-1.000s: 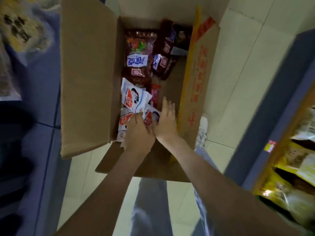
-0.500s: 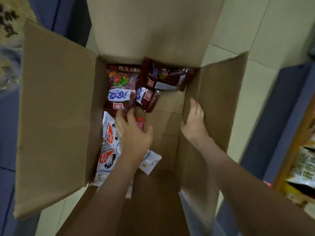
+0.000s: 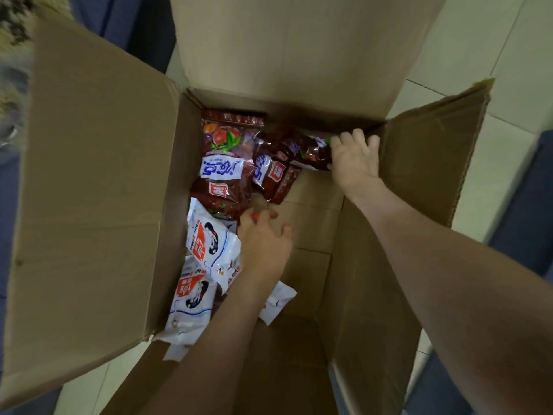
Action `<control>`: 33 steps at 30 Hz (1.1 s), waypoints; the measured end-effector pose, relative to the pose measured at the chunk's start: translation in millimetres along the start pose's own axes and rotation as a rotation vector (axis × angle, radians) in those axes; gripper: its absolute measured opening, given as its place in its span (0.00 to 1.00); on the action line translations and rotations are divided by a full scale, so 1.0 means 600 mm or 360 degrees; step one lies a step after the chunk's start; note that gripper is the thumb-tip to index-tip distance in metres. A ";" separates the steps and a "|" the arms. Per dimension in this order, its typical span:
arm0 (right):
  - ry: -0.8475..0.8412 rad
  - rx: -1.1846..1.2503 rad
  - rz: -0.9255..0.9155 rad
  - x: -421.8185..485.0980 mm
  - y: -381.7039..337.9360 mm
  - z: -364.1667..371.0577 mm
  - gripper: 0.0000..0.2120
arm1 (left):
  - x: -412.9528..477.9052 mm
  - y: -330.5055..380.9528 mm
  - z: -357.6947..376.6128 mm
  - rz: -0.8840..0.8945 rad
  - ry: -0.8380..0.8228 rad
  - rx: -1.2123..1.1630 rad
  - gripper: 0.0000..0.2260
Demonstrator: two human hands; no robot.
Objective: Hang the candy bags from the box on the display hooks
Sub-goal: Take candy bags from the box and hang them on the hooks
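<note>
Box (image 3: 89,205): flaps open.
Right hand (image 3: 354,160): spread fingers on dark red bag (image 3: 314,152).
Left hand (image 3: 264,244): fingers blurred, grip unclear.

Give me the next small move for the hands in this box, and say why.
Probably: close the right hand round the end of the dark red bag and lift it out of the box. That hand lies over the bag's end at the far right corner, and the bag sits atop the other red bags, uncovered. The left hand is blurred beside the white bags.
</note>
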State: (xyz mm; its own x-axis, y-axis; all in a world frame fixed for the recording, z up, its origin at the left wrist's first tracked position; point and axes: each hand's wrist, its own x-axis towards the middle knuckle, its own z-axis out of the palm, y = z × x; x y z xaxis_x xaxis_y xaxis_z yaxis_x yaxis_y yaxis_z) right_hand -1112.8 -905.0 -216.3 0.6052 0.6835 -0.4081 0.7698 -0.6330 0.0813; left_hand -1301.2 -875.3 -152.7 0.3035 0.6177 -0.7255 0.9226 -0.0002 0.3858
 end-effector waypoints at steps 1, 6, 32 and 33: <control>-0.0030 -0.0058 -0.0101 -0.010 -0.005 -0.006 0.13 | -0.008 0.001 -0.006 -0.0030 -0.0057 -0.0075 0.15; 0.0262 -0.0049 -0.0506 -0.137 -0.065 -0.076 0.10 | -0.066 0.018 -0.062 -0.0405 -0.0280 -0.0786 0.13; -0.0584 0.2029 -0.0699 -0.841 -0.406 -0.957 0.32 | -0.919 -0.148 -0.749 0.0385 0.0312 -0.2148 0.22; -0.0746 0.2104 -0.0713 -0.871 -0.421 -0.969 0.28 | -0.960 -0.164 -0.762 0.0460 0.0327 -0.2134 0.19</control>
State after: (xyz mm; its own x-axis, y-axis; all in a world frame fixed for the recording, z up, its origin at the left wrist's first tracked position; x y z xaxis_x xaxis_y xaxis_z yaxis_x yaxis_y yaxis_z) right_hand -1505.5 -891.0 505.0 0.0535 0.8933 -0.4462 -0.0253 -0.4455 -0.8949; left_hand -1675.6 -871.5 487.7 0.2947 0.8287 -0.4759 -0.1328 0.5287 0.8383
